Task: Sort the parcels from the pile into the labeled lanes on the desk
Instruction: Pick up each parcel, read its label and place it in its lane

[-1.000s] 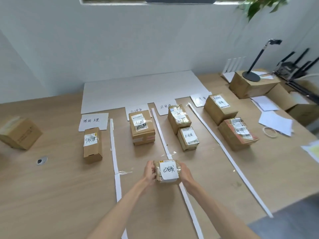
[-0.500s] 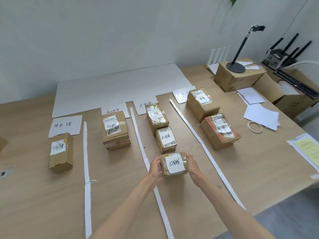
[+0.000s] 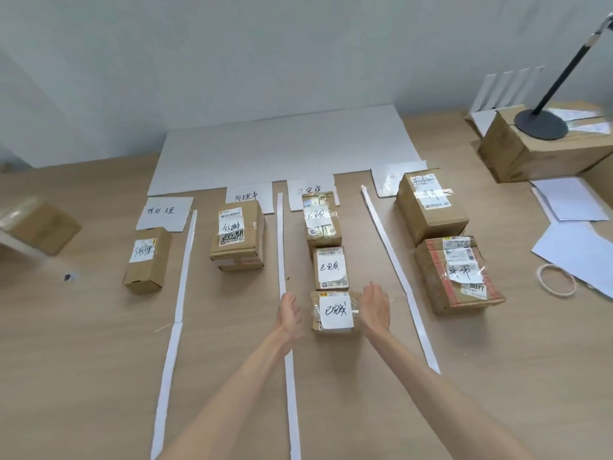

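1. Just released: small parcel (image 3: 333, 311) now down on the surface (image 3: 83, 360), where half a second ago both hands were clamped on its sides and carrying it forward.
2. Left hand (image 3: 290, 314) open, fingers spread, just beside the parcel's left edge and apart from it; holding nothing.
3. Right hand (image 3: 375, 307) likewise open and empty, close by the parcel's right edge; contact with the crinkled clear wrap there cannot be told.
4. Resting place: third lane from the left, between two white paper strips (image 3: 281, 247), at the near end of a column with the middle parcel (image 3: 330, 267) and the far parcel (image 3: 321, 219) beyond it. Near edge of the middle parcel and far edge of the new one very close, perhaps touching.
5. Handwritten slip on the new parcel apparently matching the slips on the two ahead and the lane label (image 3: 310, 190) at the head of the lane, so likely correctly sorted.
6. Meaning for the task: this parcel probably finished; hands free for the next one.
7. Elsewhere: one parcel in the first lane (image 3: 147, 260), one in the second lane (image 3: 238, 235), two in the fourth lane (image 3: 431, 207).
8. Probably still to sort: a loose box (image 3: 39, 225) far left, outside the lanes, blurred, its label unreadable.
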The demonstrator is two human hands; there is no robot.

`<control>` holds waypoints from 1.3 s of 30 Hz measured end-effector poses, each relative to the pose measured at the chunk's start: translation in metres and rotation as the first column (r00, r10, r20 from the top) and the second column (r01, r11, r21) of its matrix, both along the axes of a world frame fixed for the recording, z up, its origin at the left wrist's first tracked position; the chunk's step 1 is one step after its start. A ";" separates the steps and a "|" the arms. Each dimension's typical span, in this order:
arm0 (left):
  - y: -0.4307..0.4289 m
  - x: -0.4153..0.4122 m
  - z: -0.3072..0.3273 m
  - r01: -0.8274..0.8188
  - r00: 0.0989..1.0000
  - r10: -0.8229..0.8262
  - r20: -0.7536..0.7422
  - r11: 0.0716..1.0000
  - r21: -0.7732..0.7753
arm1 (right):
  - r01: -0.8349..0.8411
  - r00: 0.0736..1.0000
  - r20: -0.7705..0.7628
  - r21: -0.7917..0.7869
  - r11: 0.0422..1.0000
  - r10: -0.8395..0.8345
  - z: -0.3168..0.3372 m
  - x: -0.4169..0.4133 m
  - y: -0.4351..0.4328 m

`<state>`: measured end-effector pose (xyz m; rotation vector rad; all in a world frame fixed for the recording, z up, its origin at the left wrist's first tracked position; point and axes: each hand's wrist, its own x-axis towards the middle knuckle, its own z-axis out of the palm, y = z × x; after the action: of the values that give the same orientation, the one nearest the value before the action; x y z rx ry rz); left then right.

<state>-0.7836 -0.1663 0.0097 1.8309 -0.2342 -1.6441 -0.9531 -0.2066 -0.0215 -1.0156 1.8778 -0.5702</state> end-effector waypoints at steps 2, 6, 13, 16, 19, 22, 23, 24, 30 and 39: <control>-0.002 0.010 0.009 -0.027 1.000 0.027 0.007 0.999 -0.043 | 0.031 0.998 -0.052 -0.128 0.991 -0.038 0.018 -0.001 -0.008; 0.033 0.065 0.033 -0.140 0.987 0.149 0.058 0.979 -0.147 | -0.102 0.995 -0.054 -0.335 0.937 0.089 0.053 0.047 0.010; 0.172 0.191 0.068 -0.351 0.933 0.357 -0.031 0.893 -0.280 | -0.473 0.842 0.126 -0.296 0.830 0.525 0.078 0.190 0.123; 0.243 0.264 0.073 -0.465 0.874 0.485 -0.019 0.827 -0.315 | -0.459 0.795 0.340 -0.206 0.865 0.503 0.072 0.273 0.181; 0.311 0.335 0.076 -0.540 0.816 0.577 0.002 0.765 -0.350 | -0.538 0.715 0.474 -0.096 0.837 0.514 0.070 0.349 0.234; 0.367 0.393 0.082 -0.572 0.778 0.628 0.034 0.729 -0.377 | -0.630 0.645 0.510 -0.067 0.773 0.570 0.073 0.410 0.279; 0.382 0.410 0.082 -0.577 0.772 0.635 0.040 0.725 -0.376 | -0.641 0.638 0.516 -0.058 0.766 0.573 0.072 0.428 0.290; 0.397 0.426 0.082 -0.584 0.764 0.643 0.046 0.720 -0.375 | -0.647 0.638 0.512 -0.047 0.761 0.575 0.072 0.446 0.298; 0.458 0.507 0.062 -0.689 0.683 0.730 0.016 0.651 -0.319 | -0.685 0.602 0.543 -0.026 0.728 0.586 0.061 0.555 0.333; 0.479 0.688 0.044 -0.753 0.617 0.786 0.049 0.607 -0.254 | -0.690 0.570 0.613 -0.005 0.724 0.548 0.035 0.762 0.338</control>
<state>-0.0952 0.3132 0.0537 1.5520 0.2981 -0.8144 -0.1910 0.1312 0.0131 -1.1034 0.9030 -0.1706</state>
